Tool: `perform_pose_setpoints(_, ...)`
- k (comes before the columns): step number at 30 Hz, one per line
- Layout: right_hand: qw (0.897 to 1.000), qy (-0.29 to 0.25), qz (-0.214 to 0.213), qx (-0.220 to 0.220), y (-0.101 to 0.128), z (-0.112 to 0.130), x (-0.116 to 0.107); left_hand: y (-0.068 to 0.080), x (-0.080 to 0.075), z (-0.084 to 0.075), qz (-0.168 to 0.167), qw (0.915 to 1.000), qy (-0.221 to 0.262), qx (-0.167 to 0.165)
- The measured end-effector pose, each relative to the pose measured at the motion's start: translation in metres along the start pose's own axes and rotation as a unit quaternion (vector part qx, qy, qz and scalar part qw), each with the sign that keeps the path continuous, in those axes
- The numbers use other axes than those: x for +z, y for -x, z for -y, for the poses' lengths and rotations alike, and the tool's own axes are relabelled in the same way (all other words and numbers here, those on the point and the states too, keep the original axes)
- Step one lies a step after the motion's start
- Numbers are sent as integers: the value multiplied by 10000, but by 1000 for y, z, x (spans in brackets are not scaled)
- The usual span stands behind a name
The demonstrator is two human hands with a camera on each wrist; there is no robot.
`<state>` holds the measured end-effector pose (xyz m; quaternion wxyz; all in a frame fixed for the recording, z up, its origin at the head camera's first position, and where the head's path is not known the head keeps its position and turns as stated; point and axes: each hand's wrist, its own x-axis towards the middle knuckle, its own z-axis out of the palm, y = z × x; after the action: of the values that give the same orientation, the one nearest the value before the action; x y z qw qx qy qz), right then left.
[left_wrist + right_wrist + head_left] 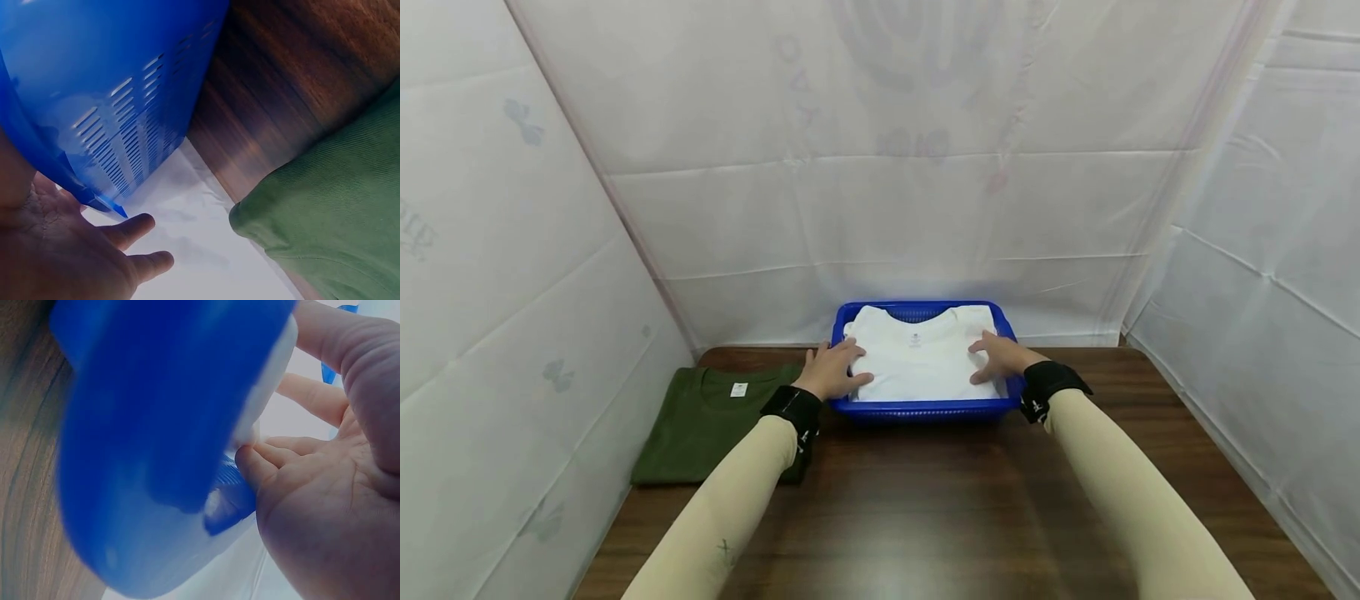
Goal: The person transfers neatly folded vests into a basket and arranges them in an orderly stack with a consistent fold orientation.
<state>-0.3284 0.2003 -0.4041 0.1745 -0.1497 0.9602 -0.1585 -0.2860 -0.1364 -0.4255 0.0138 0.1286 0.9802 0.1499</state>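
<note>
A blue plastic basket point(925, 408) stands at the back middle of a dark wooden table point(940, 508). A folded white T-shirt point(921, 362) lies in it, collar away from me. My left hand point(838, 371) rests with spread fingers on the shirt's left edge, over the basket's rim. My right hand point(996, 358) lies the same way on the shirt's right edge. In the left wrist view the left hand point(94, 250) shows relaxed fingers beside the slotted basket wall point(112, 94). The right wrist view has the right hand point(312, 487) touching the white shirt point(275, 369) above the basket point(156, 425).
A folded dark green T-shirt point(711, 425) lies on the table left of the basket, close to my left forearm, and shows in the left wrist view as green cloth point(331, 212). White sheeting point(512, 333) walls in the table on the left, back and right.
</note>
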Motion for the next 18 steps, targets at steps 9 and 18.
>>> perform_pose_setpoints(9,9998,-148,18,136,0,5,4,4,5,9,-47,9996,195,214)
perform_pose_setpoints(18,9991,-8,-301,-312,8,-1,2,7,5,20,-715,9894,845,937)
